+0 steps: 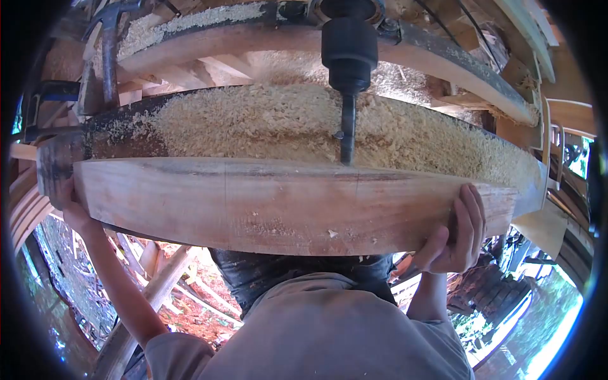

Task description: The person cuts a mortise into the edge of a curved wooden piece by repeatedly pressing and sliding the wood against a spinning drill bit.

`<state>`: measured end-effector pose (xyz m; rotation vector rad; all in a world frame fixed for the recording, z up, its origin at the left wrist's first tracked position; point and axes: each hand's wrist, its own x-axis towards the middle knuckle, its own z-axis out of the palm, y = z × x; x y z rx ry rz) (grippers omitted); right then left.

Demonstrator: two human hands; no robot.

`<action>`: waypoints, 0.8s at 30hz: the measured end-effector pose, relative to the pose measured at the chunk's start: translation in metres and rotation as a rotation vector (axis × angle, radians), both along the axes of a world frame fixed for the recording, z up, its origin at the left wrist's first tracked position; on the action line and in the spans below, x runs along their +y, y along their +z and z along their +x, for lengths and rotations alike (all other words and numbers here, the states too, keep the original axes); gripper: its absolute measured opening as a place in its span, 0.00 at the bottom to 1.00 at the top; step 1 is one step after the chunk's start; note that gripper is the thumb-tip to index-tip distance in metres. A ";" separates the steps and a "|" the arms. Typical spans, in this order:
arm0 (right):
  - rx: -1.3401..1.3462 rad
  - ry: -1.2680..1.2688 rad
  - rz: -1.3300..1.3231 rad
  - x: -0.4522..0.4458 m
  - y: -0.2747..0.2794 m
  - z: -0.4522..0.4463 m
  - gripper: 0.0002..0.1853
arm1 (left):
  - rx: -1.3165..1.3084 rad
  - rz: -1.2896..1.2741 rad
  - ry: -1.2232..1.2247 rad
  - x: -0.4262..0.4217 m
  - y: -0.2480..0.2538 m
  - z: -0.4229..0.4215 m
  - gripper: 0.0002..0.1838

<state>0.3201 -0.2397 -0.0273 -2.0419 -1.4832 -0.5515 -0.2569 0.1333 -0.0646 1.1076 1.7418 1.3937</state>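
A long, thick wooden board [285,206] lies across the front of a work surface [529,180]. My left hand [77,206] grips its left end, with the fingers partly hidden behind the wood. Near the right end, my right hand [457,237] is wrapped round the lower edge, fingers on the top face. A dark drill chuck [349,50] hangs above the middle, and its metal bit [348,130] points down at the board's far edge. Whether the bit touches the wood, I cannot tell.
Wood shavings [253,120] cover the surface behind the board. A curved wooden beam [443,60] spans the back. At the upper left stands a hammer-like tool [109,57]. Stacked planks [28,202] are at the left, and poles and wood scraps lie on the ground below.
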 end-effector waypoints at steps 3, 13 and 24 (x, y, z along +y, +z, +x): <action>-0.012 0.007 -0.022 0.000 0.000 0.001 0.22 | -0.118 -0.035 0.017 0.003 0.000 -0.001 0.19; -0.053 0.038 -0.014 0.005 -0.007 0.010 0.22 | -0.030 0.001 0.027 0.004 0.003 0.014 0.23; 0.054 -0.029 -0.085 0.023 -0.002 0.019 0.28 | 0.124 -0.050 0.029 0.010 0.013 0.036 0.19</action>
